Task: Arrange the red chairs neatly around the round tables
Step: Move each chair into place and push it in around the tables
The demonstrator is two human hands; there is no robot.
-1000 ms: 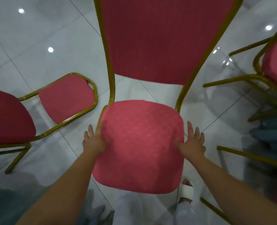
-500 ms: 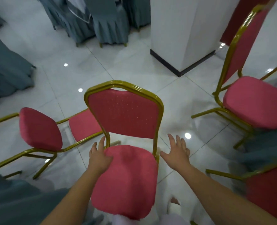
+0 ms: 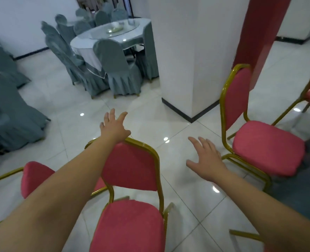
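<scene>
A red padded chair with a gold metal frame (image 3: pixel 132 170) stands at the lower centre of the frame on the glossy white tiled floor (image 3: pixel 178 206), its back turned away from the person and its seat at the bottom edge. The left hand (image 3: pixel 114 125) reaches over the top rail of that backrest with fingers spread and grasps nothing; the wrist may be brushing the rail, but the angle leaves that unclear. The right hand (image 3: pixel 206 161) hangs released, palm down and fingers splayed, over bare floor between this chair and a second red gold-framed chair (image 3: pixel 265 148) at the right. A third red chair (image 3: pixel 36 176) shows at the lower left, partly hidden by the left forearm. In the upper middle a round table with a glass top and pale cloth (image 3: pixel 112 34) is ringed by grey-blue cloth-covered chairs (image 3: pixel 118 70), well apart from the red ones. A white square pillar (image 3: pixel 192 51) rises right of that table.
</scene>
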